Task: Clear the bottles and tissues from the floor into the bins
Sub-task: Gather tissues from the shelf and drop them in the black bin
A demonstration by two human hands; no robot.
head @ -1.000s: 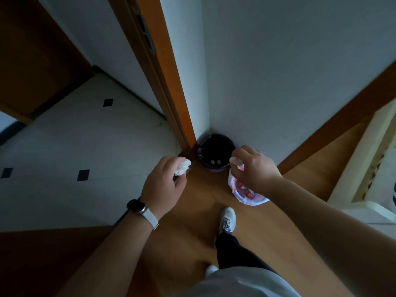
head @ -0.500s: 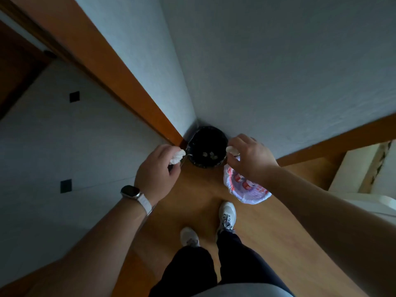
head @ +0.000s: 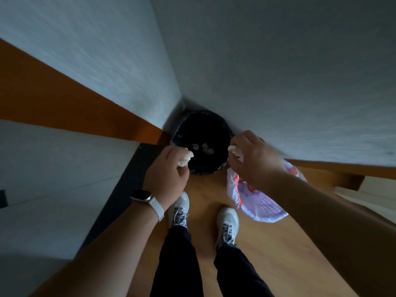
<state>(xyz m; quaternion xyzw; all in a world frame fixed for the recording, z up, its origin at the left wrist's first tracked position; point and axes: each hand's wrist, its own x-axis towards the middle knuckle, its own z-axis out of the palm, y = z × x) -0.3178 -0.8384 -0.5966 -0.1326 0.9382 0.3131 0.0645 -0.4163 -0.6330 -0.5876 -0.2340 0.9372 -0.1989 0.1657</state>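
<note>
Left grip: left hand [head: 166, 172] curled closed, fingertips pinching a crumpled white tissue [head: 186, 157] that pokes out toward the bin.
Right grip: right hand [head: 254, 156] pressed together on a second white tissue wad [head: 235, 150]; a white plastic bag [head: 262, 203] with red print shows below the same hand and forearm, and whether the hand also grips it cannot be told.
Black bin: black-lined bin [head: 202, 144] stands in the corner where the two walls meet, its opening straight ahead of both hands.
Why held so: each wad sits at the near rim, one on either side, probably so that both can be let go and fall inside without reaching further.
Already inside: a few pale scraps [head: 203, 147] lie on the dark bottom; they look like tissues, though too small to be sure.
Bag: likely meant for the bottles, judged only from the task.
Hidden: bag's opening and contents are covered by the right forearm; no bottles show anywhere.
Hard to see: bin's far wall and depth are lost in the dark liner.
Cut off: floor beyond the white shoes [head: 227, 224] is out of frame, so what litter remains cannot be told.
</note>
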